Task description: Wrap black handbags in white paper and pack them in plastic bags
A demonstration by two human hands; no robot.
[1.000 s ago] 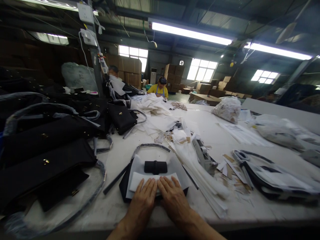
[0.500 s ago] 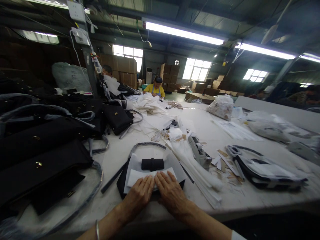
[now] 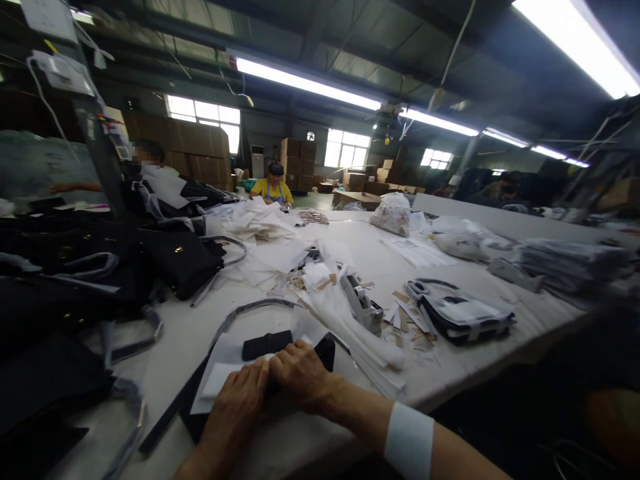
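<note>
A flat black handbag (image 3: pixel 327 350) lies near the table's front edge with white paper (image 3: pixel 220 363) spread over it and a black clasp piece (image 3: pixel 265 345) on top. My left hand (image 3: pixel 235 410) lies flat on the paper, fingers stretched forward. Beside it my right hand (image 3: pixel 300 373) presses down on the bag, fingers together and slightly curled, nothing visibly held. The two hands touch side by side. A wrapped strap (image 3: pixel 250 308) curves off behind the bag.
Black handbags (image 3: pixel 175 257) pile up on the left. White paper sheets (image 3: pixel 350 320), a tape dispenser (image 3: pixel 363 303), paper scraps and a wrapped bag (image 3: pixel 460 313) lie right of my hands. Two people (image 3: pixel 273 183) work at the far end; cartons stand behind.
The view has swung to the right, so the bag and hands sit lower left in frame. Both hands stay pressed on the paper-covered bag; the right one has drawn in over its middle.
</note>
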